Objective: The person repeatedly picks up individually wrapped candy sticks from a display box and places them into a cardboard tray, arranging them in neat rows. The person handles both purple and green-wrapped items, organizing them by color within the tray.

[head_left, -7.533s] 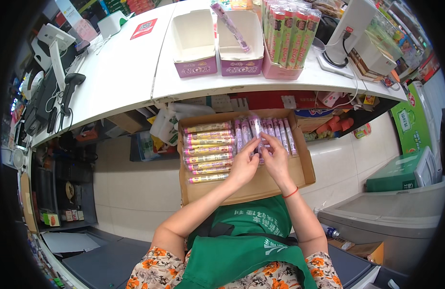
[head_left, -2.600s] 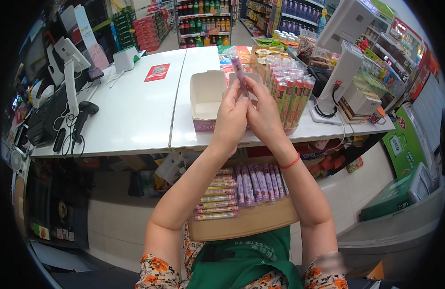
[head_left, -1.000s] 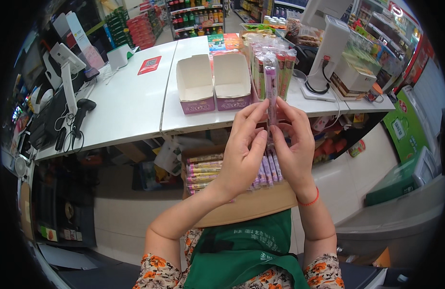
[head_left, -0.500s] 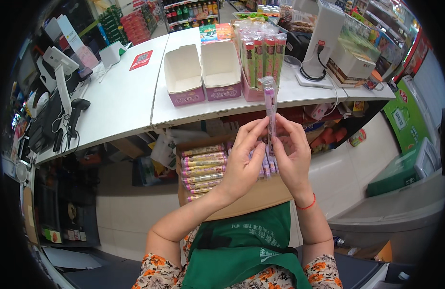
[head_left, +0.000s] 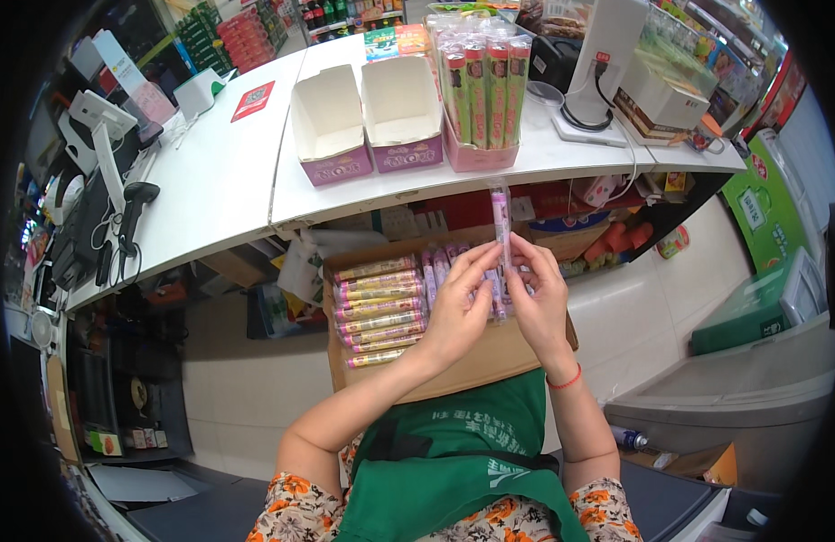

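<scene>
Between the fingertips of both hands stands a slim purple tube-shaped packet (head_left: 501, 215) in clear wrap, held upright. My left hand (head_left: 463, 303) pinches its lower part from one side. From the other side my right hand (head_left: 537, 294) grips it with thumb and fingers. Beneath the hands lies an open cardboard box (head_left: 537, 348). A stack of yellow and pink tube packets (head_left: 381, 307) fills its left part, lying sideways. More purple tube packets (head_left: 430, 275) lie lengthwise further right, partly hidden by my hands.
On the white counter (head_left: 214, 167) ahead stand two open purple-and-white display boxes (head_left: 334, 167) (head_left: 406, 154). Beside them a pink box (head_left: 483, 159) holds upright green tube packets (head_left: 485, 95). A white stand with a cable (head_left: 594, 81) is further right. A barcode scanner (head_left: 137, 212) sits at left.
Both hands have come down slightly toward the cardboard box with the purple tube packet still between them. The view has shifted, so more of the box shows.
</scene>
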{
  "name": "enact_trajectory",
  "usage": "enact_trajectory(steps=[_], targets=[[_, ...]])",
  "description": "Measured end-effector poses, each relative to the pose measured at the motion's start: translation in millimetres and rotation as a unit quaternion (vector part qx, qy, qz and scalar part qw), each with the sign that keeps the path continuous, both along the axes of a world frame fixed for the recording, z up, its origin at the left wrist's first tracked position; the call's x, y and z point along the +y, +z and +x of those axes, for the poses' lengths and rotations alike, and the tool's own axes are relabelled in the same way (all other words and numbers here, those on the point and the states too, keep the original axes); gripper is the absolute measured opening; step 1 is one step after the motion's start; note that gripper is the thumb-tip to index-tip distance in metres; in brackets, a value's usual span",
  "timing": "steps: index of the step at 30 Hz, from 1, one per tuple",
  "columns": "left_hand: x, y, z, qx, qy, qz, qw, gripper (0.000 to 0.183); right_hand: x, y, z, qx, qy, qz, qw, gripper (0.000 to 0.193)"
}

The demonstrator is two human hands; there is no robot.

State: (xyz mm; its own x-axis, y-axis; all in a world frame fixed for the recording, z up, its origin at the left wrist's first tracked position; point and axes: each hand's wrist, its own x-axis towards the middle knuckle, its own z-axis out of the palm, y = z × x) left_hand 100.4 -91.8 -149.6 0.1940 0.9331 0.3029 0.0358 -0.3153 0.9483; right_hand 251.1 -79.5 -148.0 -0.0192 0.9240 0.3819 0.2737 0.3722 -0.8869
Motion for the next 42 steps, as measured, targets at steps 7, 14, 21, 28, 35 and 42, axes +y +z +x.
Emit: enact_trajectory(steps=[7, 14, 21, 28, 35, 42], targets=[[3, -31, 3, 0.045, 0.014, -0.008, 0.999, 0.047, 4, -28, 4, 0.022, 0.000, -0.066, 0.998, 0.045], [10, -63, 6, 0.106, 0.010, -0.059, 0.993, 0.048, 13, -64, 9, 0.005, -0.013, -0.102, 0.995, 0.042], [19, -88, 10, 0.114, 0.003, -0.090, 0.989, 0.046, 22, -91, 15, -0.061, -0.025, -0.125, 0.990, 0.043], [32, -95, 18, 0.141, -0.003, -0.122, 0.982, 0.046, 31, -108, 19, -0.098, -0.041, -0.142, 0.984, 0.045], [43, -108, 21, 0.199, -0.001, -0.114, 0.973, 0.048, 35, -119, 19, -0.126, -0.058, -0.156, 0.978, 0.045], [56, -100, 34, 0.205, -0.038, -0.156, 0.965, 0.048, 35, -122, 25, -0.117, -0.085, -0.145, 0.979, 0.047]])
